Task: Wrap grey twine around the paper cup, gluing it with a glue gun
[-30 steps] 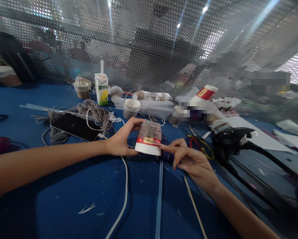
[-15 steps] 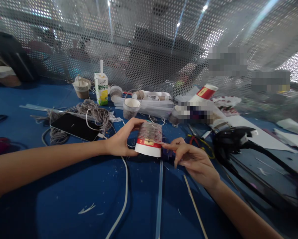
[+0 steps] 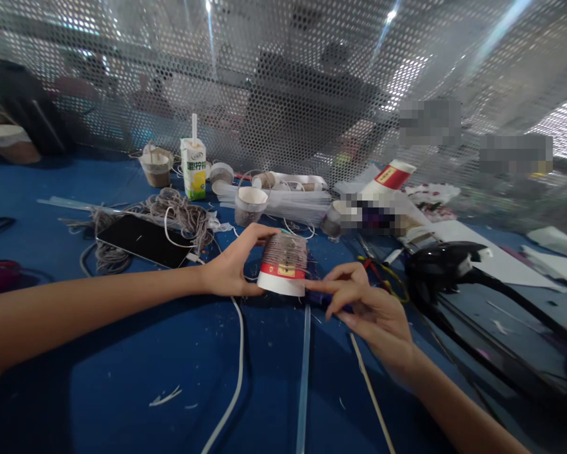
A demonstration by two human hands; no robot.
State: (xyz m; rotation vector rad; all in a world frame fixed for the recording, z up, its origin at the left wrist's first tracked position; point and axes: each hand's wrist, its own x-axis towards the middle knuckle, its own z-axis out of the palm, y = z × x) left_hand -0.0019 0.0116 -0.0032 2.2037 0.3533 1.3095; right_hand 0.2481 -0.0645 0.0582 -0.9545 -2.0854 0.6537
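Observation:
My left hand grips an upside-down paper cup, thumb near the lower side and fingers around the far side. Grey cord is wound in rows around the cup's upper part, above a red band and a white rim. The extended index finger of my right hand reaches the white rim on the right side. Its other fingers are bent and apart, with nothing visible held in them. A dark purple object shows behind the right fingers; its kind is unclear, being partly hidden.
Grey yarn and a black phone lie left. Behind stand a drink carton, a small bucket and clear sticks. A clear strip, a thin wooden stick and a white cable cross the front.
My right index finger has slid down from the red band to the white rim. The cup has tilted slightly in my left hand, which stays in place.

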